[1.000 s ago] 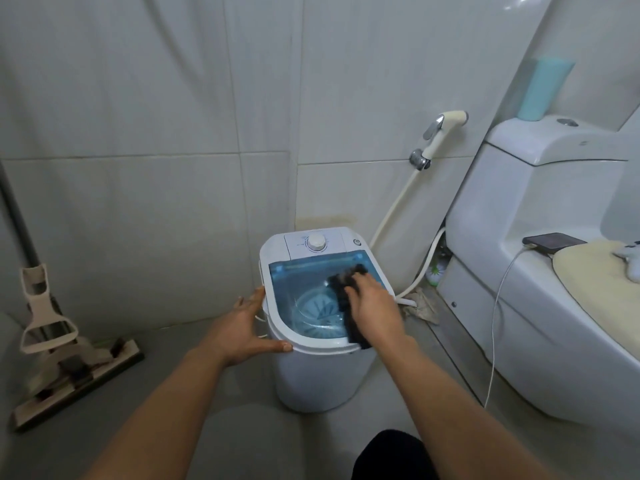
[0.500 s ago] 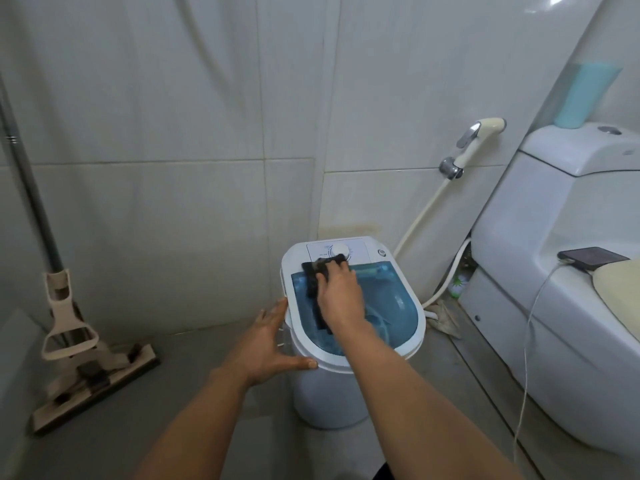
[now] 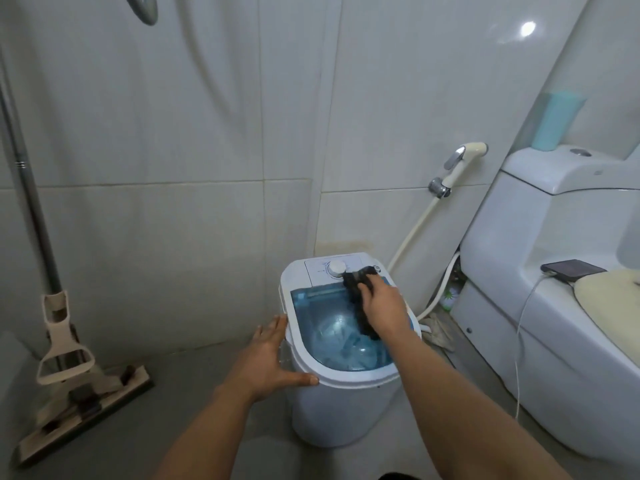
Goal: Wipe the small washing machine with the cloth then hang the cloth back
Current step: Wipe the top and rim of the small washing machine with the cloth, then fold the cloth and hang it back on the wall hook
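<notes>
Cloth (image 3: 360, 299) looks limp and light, right hand (image 3: 382, 303) pressing it flat beside washing machine (image 3: 341, 403) dial; left hand (image 3: 268, 358) open, empty, bracing rim.

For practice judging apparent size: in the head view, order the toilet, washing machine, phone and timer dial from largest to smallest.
1. toilet
2. washing machine
3. phone
4. timer dial
</notes>
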